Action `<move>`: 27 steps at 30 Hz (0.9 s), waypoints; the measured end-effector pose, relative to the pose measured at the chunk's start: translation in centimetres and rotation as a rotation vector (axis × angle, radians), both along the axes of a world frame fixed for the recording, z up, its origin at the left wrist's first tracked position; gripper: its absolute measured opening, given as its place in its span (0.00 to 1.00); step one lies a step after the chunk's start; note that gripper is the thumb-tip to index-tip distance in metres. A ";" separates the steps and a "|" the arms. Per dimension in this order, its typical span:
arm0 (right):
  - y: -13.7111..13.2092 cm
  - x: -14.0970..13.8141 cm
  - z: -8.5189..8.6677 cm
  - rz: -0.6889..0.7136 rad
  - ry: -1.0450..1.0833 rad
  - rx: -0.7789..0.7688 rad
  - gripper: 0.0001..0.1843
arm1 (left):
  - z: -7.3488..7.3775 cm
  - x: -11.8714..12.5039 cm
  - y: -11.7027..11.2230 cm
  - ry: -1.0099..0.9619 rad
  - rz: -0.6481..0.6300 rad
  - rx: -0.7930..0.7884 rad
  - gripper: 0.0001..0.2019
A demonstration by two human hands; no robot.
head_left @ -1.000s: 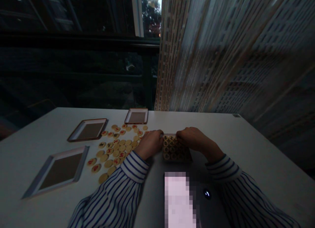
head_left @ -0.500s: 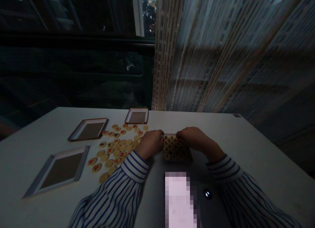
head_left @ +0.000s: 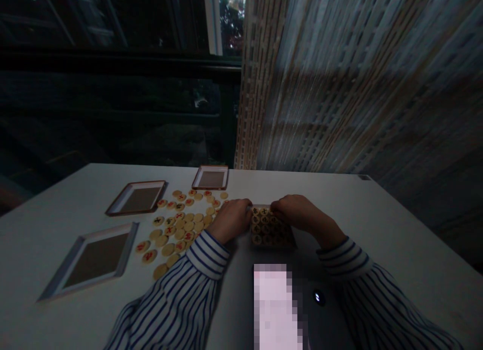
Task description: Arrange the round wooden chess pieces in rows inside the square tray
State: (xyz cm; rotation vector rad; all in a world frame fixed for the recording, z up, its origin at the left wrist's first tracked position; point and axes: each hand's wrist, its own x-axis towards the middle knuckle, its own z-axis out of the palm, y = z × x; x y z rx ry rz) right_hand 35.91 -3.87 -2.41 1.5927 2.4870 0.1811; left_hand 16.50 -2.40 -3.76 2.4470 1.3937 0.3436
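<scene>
A small shallow box (head_left: 277, 247) stands in front of me, tilted up toward me. Rows of round wooden Chinese chess pieces (head_left: 257, 238) with dark characters fill what shows of it. My left hand (head_left: 232, 219) is closed at its upper left edge, fingertips curled over the rim. At the upper right edge, my right hand (head_left: 296, 210) is closed too, its knuckles covering some pieces in that corner. Loose chess pieces (head_left: 179, 234), some with red or black characters and some blank side up, lie spread left of my left hand.
On the left of the white table (head_left: 377, 229) lie a pale-rimmed tray (head_left: 94, 259), a brown-rimmed tray (head_left: 138, 198) and a smaller one (head_left: 210, 179) farther back. A lit, blurred-out screen (head_left: 273, 304) is below the box. String curtains (head_left: 320, 88) hang behind.
The view has shifted very slightly. Both hands and the box hold practically the same position.
</scene>
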 end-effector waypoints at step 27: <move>0.0 0.1 0.0 -0.020 -0.025 -0.017 0.14 | 0.4 0.0 -0.2 0.026 0.002 -0.014 0.15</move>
